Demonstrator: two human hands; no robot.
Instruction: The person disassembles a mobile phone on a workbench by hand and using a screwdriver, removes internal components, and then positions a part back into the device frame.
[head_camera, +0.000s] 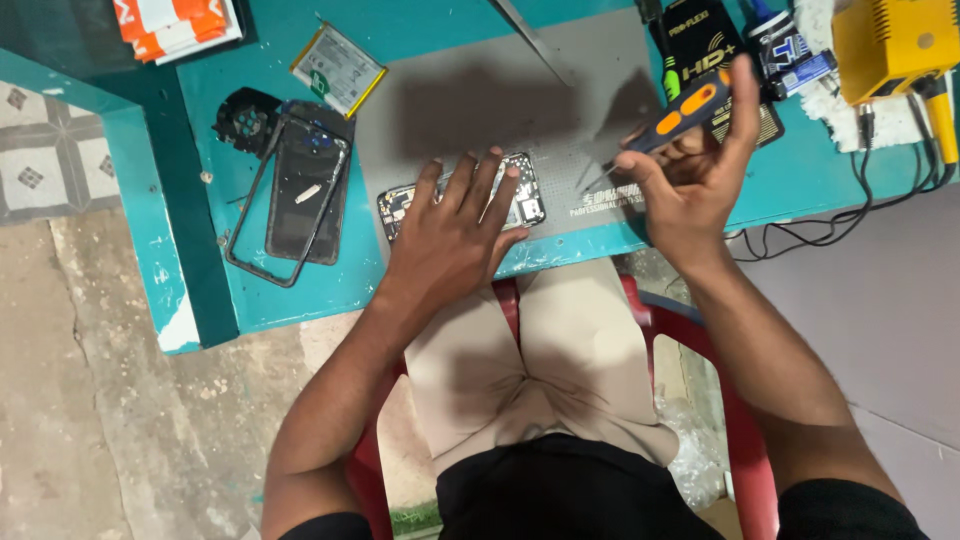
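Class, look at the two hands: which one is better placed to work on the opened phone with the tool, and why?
Probably the right hand: it holds the screwdriver, tip angled toward the opened phone. The left hand lies flat on the phone, steadying it.

Hidden and cut off

The left hand (455, 225) covers the middle of the opened phone (525, 205), so only its two ends show. The right hand (690, 170) hides part of the screwdriver (690, 108), whose tip is too thin to make out. The yellow box (890, 45), the orange packet (175, 22) and a metal strip (530, 35) run off the top edge.
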